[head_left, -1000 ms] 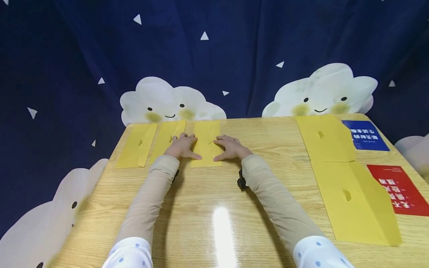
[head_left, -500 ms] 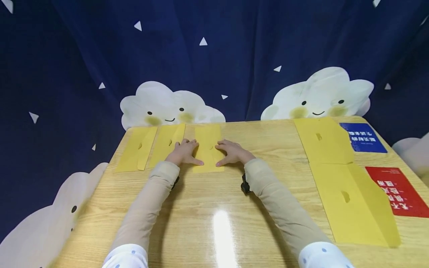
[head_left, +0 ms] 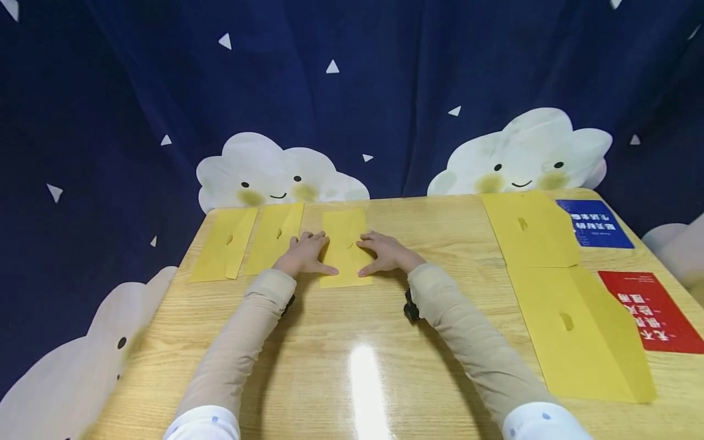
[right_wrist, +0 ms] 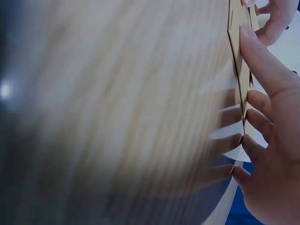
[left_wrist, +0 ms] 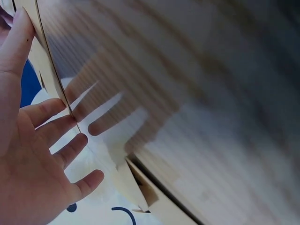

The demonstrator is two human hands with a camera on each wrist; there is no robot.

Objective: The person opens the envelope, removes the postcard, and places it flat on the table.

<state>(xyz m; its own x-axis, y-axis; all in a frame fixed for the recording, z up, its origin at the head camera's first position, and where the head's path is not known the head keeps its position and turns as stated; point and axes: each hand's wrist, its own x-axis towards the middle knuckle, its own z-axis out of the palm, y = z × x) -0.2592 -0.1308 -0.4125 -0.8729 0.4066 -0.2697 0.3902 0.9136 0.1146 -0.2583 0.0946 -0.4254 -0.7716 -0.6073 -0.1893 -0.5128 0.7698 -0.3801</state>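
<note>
A yellow envelope [head_left: 345, 229] lies flat on the table between both hands in the head view. My left hand [head_left: 305, 253] rests at its left edge, with the thumb on the lower left part. On the opposite side my right hand [head_left: 386, 252] touches the right edge, thumb likewise on the paper. Spread fingers show on the left hand [left_wrist: 42, 159] in the left wrist view, their tips at the tabletop. The right wrist view shows the right hand [right_wrist: 281, 126] with thumb on the envelope [right_wrist: 240, 56] and fingertips on the table.
Two more yellow envelopes, a far-left one [head_left: 217, 244] and its neighbour [head_left: 269, 235], lie left of the hands. On the right are two larger yellow envelopes, an upper one [head_left: 530, 241] and a lower one [head_left: 555, 351], a blue card [head_left: 596, 229] and a red card [head_left: 654, 308].
The middle envelope has slid a little toward me and to the right, away from its left neighbour. Both hands have moved along with it. The other envelopes and the cards stay in place.
</note>
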